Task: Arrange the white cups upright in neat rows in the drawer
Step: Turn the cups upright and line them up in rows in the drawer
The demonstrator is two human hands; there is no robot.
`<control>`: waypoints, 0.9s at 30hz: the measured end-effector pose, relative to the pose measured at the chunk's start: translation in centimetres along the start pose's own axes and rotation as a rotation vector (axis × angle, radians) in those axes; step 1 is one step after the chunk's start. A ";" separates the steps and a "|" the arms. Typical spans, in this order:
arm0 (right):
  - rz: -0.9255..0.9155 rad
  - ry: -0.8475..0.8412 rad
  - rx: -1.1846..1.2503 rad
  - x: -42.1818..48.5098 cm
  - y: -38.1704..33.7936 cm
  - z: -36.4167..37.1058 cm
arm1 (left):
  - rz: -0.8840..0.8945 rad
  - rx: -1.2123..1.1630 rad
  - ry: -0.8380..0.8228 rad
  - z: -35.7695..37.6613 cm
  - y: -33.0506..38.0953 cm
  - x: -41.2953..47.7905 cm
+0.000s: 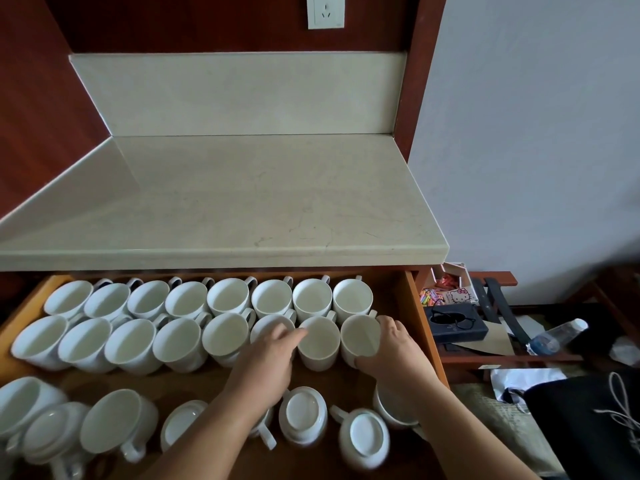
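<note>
The open wooden drawer holds several white cups. A back row and a second row stand upright, side by side. Nearest me, several cups lie upside down or tipped over. My right hand wraps around the rightmost cup of the second row, thumb on its near side. My left hand rests over another second-row cup, its fingers reaching toward the neighbouring upright cup; whether it grips anything I cannot tell.
A pale stone countertop overhangs the drawer's back edge. To the right sits a low wooden rack with a black case and glasses, a plastic bottle, small boxes and papers. A dark bag lies at lower right.
</note>
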State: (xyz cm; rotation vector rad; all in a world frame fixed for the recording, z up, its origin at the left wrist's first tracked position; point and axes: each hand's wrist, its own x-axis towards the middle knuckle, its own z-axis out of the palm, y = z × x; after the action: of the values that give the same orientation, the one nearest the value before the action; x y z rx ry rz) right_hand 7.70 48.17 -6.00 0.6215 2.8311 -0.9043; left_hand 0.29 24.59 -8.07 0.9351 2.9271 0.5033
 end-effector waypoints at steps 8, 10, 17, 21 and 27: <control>-0.031 0.006 0.015 -0.2 0.4 0.2 | 0.144 0.135 0.131 0.7 1.3 0.4; -0.026 0.006 0.013 -0.1 0.4 0.1 | 0.152 0.142 0.148 1.0 1.5 0.6; -0.021 -0.034 -0.005 -0.1 0.2 -0.4 | 0.165 0.126 0.143 0.9 1.8 0.6; -0.138 0.133 -0.109 -0.3 -1.4 -2.8 | 0.082 0.063 0.150 -1.2 1.0 0.2; -0.323 0.052 -0.096 -0.5 -6.8 -2.5 | -0.052 0.107 0.043 -4.1 -1.2 -0.9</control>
State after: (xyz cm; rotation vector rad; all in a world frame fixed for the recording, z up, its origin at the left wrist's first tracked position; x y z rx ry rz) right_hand 5.43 44.39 -0.22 0.1801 3.0554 -0.7966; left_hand -0.13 21.89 -4.63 0.8657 3.0348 0.3716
